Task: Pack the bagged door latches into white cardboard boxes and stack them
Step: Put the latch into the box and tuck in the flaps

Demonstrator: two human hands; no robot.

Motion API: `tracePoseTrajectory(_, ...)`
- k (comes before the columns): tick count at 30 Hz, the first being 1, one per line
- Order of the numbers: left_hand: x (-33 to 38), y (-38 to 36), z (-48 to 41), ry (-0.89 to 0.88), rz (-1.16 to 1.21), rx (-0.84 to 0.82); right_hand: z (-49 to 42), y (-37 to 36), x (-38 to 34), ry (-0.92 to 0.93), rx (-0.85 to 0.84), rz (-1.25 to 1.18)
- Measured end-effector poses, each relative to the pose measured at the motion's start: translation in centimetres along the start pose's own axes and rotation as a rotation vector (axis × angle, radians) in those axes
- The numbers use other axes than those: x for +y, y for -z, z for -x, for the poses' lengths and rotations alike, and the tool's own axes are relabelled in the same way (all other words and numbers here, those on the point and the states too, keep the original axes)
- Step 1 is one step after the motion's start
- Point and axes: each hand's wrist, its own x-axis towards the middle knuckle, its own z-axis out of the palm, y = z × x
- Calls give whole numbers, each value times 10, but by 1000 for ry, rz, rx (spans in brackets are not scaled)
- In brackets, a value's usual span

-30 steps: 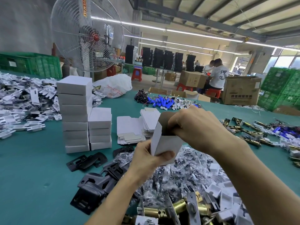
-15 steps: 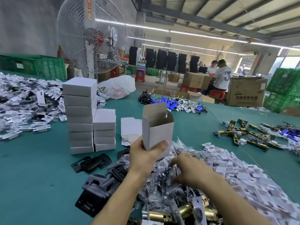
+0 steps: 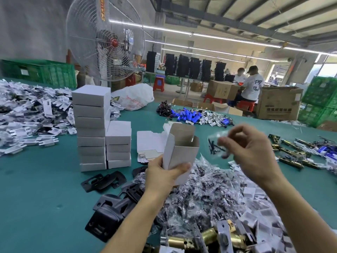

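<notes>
Well left of the left grip, two stacks of closed white boxes stand side by side on the green worktop, the taller one leftmost. The left grip is clamped round the lower half of an open white box, held upright with its top flap raised. Just right of the box's mouth, the right grip pinches a small clear bag of dark parts, blurred, apart from the box. Below both grips lies a heap of bagged hardware.
</notes>
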Motion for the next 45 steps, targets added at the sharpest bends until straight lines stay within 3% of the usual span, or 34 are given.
tracePoseTrajectory(3,1,-1,3,-17,-41,-86,-9,-1,-23,180,27,26)
tracePoseTrajectory(7,4,-4,7,-53,-32,-221,-12,-10,-35,301,-104,247)
tracePoseTrajectory(10,4,-2,8,-50,-16,-243,-10,-14,-34,299,-211,285)
tracePoseTrajectory(22,3,-3,7,-44,-8,-225,-7,-27,-35,310,-324,432)
tracePoseTrajectory(33,0,-2,5,-70,-14,-250,1,-27,-34,204,-479,795)
tracePoseTrajectory(39,-1,-2,4,-82,-22,-278,4,-26,-36,143,-526,511)
tracePoseTrajectory(42,-1,-1,4,-82,-16,-299,7,-27,-30,166,-565,572)
tracePoseTrajectory(45,-2,0,3,-32,-41,-315,13,-28,-19,206,-437,493)
